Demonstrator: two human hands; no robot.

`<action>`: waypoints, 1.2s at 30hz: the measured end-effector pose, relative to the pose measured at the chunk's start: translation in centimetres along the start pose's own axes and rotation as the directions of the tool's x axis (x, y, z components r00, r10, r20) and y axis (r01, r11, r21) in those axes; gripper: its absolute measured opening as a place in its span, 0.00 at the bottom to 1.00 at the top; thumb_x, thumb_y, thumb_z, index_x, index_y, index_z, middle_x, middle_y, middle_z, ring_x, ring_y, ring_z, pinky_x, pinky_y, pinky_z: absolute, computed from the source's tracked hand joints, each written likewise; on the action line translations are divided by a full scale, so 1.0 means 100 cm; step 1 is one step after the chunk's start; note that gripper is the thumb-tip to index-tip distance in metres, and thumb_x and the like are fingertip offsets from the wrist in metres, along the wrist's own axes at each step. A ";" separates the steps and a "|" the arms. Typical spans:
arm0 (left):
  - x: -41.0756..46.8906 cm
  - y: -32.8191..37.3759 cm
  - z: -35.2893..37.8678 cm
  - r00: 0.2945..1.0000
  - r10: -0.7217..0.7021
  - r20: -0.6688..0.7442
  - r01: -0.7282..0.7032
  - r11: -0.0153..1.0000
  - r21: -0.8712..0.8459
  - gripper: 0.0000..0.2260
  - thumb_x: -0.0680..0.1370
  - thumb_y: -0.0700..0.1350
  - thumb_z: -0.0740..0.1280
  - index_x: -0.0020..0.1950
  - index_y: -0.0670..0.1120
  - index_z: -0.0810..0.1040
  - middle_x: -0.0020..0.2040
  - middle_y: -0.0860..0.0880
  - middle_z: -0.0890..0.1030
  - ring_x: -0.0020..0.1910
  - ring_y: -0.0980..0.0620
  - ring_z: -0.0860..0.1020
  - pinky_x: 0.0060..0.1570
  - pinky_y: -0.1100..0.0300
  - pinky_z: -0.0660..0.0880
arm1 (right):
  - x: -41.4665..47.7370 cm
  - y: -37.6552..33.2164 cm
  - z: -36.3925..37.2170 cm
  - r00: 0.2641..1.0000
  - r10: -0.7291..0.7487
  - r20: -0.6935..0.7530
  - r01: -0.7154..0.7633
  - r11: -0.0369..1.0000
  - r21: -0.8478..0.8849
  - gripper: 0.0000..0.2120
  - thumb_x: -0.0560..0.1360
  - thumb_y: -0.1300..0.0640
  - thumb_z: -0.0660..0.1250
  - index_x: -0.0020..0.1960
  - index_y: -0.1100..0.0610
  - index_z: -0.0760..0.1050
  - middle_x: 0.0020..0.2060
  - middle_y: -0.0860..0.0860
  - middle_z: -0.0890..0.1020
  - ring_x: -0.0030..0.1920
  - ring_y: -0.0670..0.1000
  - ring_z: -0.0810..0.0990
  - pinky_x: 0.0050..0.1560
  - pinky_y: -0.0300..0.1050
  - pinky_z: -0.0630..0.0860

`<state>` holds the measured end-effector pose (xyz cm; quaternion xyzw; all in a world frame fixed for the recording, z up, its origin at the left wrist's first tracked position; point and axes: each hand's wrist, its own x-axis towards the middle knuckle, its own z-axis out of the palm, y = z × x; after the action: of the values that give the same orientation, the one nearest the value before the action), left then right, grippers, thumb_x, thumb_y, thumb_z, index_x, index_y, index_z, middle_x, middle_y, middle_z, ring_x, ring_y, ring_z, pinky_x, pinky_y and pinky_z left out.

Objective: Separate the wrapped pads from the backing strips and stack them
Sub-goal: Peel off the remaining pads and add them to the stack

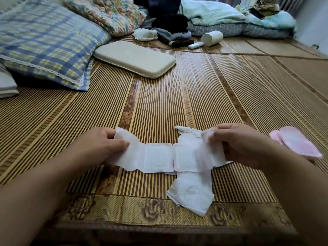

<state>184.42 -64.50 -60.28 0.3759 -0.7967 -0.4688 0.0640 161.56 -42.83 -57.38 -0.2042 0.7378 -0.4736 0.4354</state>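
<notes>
A white pad (158, 158) lies unfolded and stretched sideways over the bamboo mat (177, 103). My left hand (104, 144) pinches its left end between thumb and fingers. My right hand (237, 144) grips its crumpled right end, where a thin wrapper layer bunches up. A second white piece (191, 194) lies on the mat just below, partly under the stretched pad. To the right, beside my right wrist, rests a small stack of pink wrapped pads (296, 143).
A cream foam cushion (134, 58) lies further up the mat. A plaid pillow (44, 45) sits at the left. At the back are a tissue roll (212, 38), a white remote (196, 45) and piled clothes and bedding (177, 23). The mat's floral border (142, 210) runs nearest me.
</notes>
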 end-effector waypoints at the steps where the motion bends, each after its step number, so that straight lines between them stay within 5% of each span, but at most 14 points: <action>1: -0.002 0.003 0.001 0.999 0.009 0.039 -0.006 0.997 -0.077 0.03 0.72 0.50 0.70 0.44 0.52 0.81 0.37 0.54 0.85 0.35 0.55 0.83 0.31 0.60 0.79 | 0.000 -0.002 0.011 0.999 -0.005 0.033 0.005 1.000 -0.001 0.07 0.74 0.61 0.67 0.45 0.63 0.81 0.35 0.56 0.83 0.33 0.53 0.81 0.30 0.44 0.78; 5: -0.001 0.012 0.014 0.992 0.039 0.119 -0.019 0.986 -0.163 0.05 0.72 0.49 0.69 0.47 0.51 0.81 0.38 0.51 0.85 0.35 0.57 0.83 0.28 0.66 0.76 | 0.003 -0.001 0.045 0.996 0.043 0.074 -0.036 0.995 -0.097 0.15 0.75 0.47 0.65 0.51 0.58 0.78 0.42 0.57 0.85 0.38 0.52 0.84 0.38 0.46 0.78; 7: -0.001 0.018 0.023 0.987 0.040 0.154 -0.021 0.992 -0.121 0.06 0.72 0.53 0.69 0.43 0.52 0.81 0.40 0.51 0.84 0.35 0.57 0.83 0.33 0.62 0.77 | 0.005 0.001 0.052 0.998 0.050 0.034 -0.047 0.993 -0.105 0.14 0.76 0.48 0.63 0.51 0.59 0.78 0.45 0.58 0.85 0.38 0.53 0.83 0.42 0.48 0.78; 11: 0.000 0.033 0.040 0.953 0.053 0.297 -0.076 0.995 0.066 0.27 0.59 0.73 0.61 0.46 0.56 0.81 0.44 0.55 0.84 0.39 0.57 0.82 0.45 0.55 0.78 | 0.005 0.003 0.056 0.999 0.037 -0.012 -0.038 0.991 -0.132 0.08 0.77 0.55 0.64 0.50 0.58 0.79 0.43 0.57 0.85 0.38 0.53 0.83 0.43 0.50 0.78; 13: 0.002 0.037 0.045 0.958 0.052 0.281 -0.085 0.991 0.108 0.31 0.60 0.75 0.57 0.48 0.55 0.81 0.45 0.55 0.84 0.39 0.56 0.81 0.43 0.55 0.77 | 0.004 0.002 0.054 1.000 0.023 -0.015 -0.025 0.986 -0.163 0.06 0.77 0.57 0.64 0.49 0.56 0.79 0.42 0.55 0.86 0.38 0.52 0.84 0.39 0.48 0.79; 16: 0.011 0.029 0.043 0.995 0.089 0.042 -0.098 0.935 0.340 0.18 0.73 0.63 0.63 0.52 0.52 0.81 0.45 0.54 0.82 0.40 0.56 0.78 0.39 0.58 0.75 | 0.005 0.002 0.043 0.985 -0.109 -0.136 0.062 0.947 -0.314 0.02 0.74 0.59 0.68 0.45 0.54 0.79 0.38 0.52 0.84 0.36 0.49 0.83 0.33 0.43 0.79; 18: 0.014 0.022 0.043 0.996 0.079 -0.046 -0.044 0.855 0.517 0.16 0.73 0.56 0.67 0.57 0.52 0.79 0.53 0.51 0.81 0.45 0.54 0.77 0.45 0.54 0.77 | 0.007 0.004 0.030 0.941 -0.247 -0.233 0.075 0.819 -0.568 0.02 0.71 0.58 0.71 0.42 0.52 0.79 0.37 0.50 0.83 0.38 0.49 0.81 0.37 0.46 0.80; 21: 0.014 0.018 0.046 0.996 0.042 -0.073 0.010 0.804 0.594 0.19 0.70 0.56 0.70 0.59 0.52 0.77 0.56 0.48 0.76 0.45 0.50 0.77 0.46 0.52 0.77 | 0.007 0.009 0.022 0.949 -0.190 -0.252 -0.066 0.661 -0.747 0.06 0.66 0.52 0.76 0.39 0.52 0.80 0.35 0.49 0.83 0.36 0.47 0.81 0.40 0.48 0.80; 25: 0.016 0.017 0.049 1.000 0.006 -0.024 0.009 0.806 0.592 0.15 0.71 0.55 0.70 0.55 0.51 0.77 0.53 0.48 0.74 0.44 0.50 0.76 0.48 0.50 0.77 | 0.012 0.018 0.024 0.969 -0.096 -0.226 -0.116 0.630 -0.768 0.11 0.63 0.50 0.77 0.31 0.56 0.82 0.26 0.49 0.84 0.29 0.46 0.82 0.36 0.45 0.80; 31: 0.012 0.022 0.050 0.999 0.028 0.015 -0.031 0.797 0.604 0.08 0.72 0.53 0.70 0.37 0.56 0.72 0.47 0.50 0.72 0.40 0.54 0.73 0.41 0.57 0.72 | 0.012 0.023 0.022 0.958 -0.112 -0.265 -0.164 0.544 -0.823 0.18 0.61 0.42 0.76 0.28 0.57 0.82 0.27 0.52 0.83 0.30 0.50 0.81 0.28 0.43 0.72; 33: 0.012 0.021 0.052 0.999 0.042 0.010 -0.040 0.809 0.586 0.06 0.72 0.52 0.70 0.45 0.56 0.74 0.52 0.49 0.75 0.44 0.52 0.75 0.44 0.56 0.74 | 0.012 0.023 0.024 0.960 -0.106 -0.261 -0.163 0.544 -0.823 0.17 0.62 0.43 0.75 0.29 0.58 0.82 0.29 0.53 0.84 0.31 0.51 0.80 0.27 0.41 0.69; 36: 0.014 0.020 0.052 1.000 0.006 0.015 -0.013 0.814 0.580 0.20 0.72 0.51 0.70 0.62 0.52 0.72 0.60 0.47 0.75 0.52 0.48 0.76 0.52 0.52 0.76 | 0.013 0.023 0.025 0.968 -0.083 -0.235 -0.149 0.562 -0.813 0.14 0.64 0.46 0.75 0.29 0.57 0.82 0.29 0.52 0.84 0.33 0.51 0.82 0.29 0.41 0.71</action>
<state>179.99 -61.17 -61.91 0.3708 -0.9039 -0.2058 -0.0562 163.23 -43.97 -60.36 -0.3094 0.9250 -0.0867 0.2028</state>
